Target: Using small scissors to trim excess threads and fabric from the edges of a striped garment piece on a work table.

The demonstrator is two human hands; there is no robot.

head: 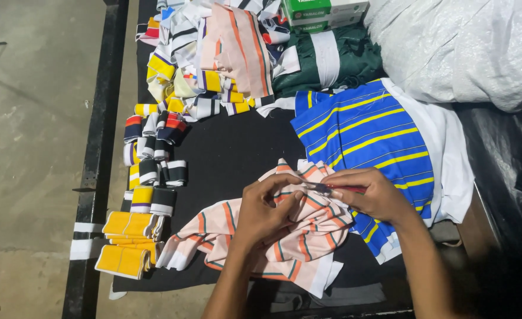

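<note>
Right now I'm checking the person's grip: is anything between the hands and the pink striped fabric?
Nothing visible. The left hand grips the pink striped fabric directly; the right hand holds a small red-handled tool against it.

left hand [265, 208] pinches the pink striped fabric [284, 236] at table centre; right hand [372, 192] holds a small red-handled tool [338, 189] against it; blue striped cloth [367, 139] at two o'clock.

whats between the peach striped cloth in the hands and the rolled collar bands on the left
In the head view, only bare black table lies between the peach striped cloth and the rolled bands.
</note>
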